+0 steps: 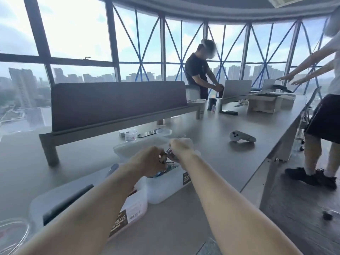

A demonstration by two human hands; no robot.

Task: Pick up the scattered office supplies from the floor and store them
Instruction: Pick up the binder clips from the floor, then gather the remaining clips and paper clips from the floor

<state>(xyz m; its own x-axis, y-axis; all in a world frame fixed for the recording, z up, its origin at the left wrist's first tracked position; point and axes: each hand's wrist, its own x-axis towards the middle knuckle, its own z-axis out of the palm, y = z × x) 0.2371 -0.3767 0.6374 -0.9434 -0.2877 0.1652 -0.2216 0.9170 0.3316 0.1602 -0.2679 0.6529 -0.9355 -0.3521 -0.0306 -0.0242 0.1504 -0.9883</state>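
Small glinting supplies (168, 152), too blurred to identify, are held just above an open translucent plastic container (161, 190).

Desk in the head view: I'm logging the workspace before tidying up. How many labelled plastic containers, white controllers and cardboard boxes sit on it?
Labelled plastic containers: 2
White controllers: 1
Cardboard boxes: 1
Total: 4
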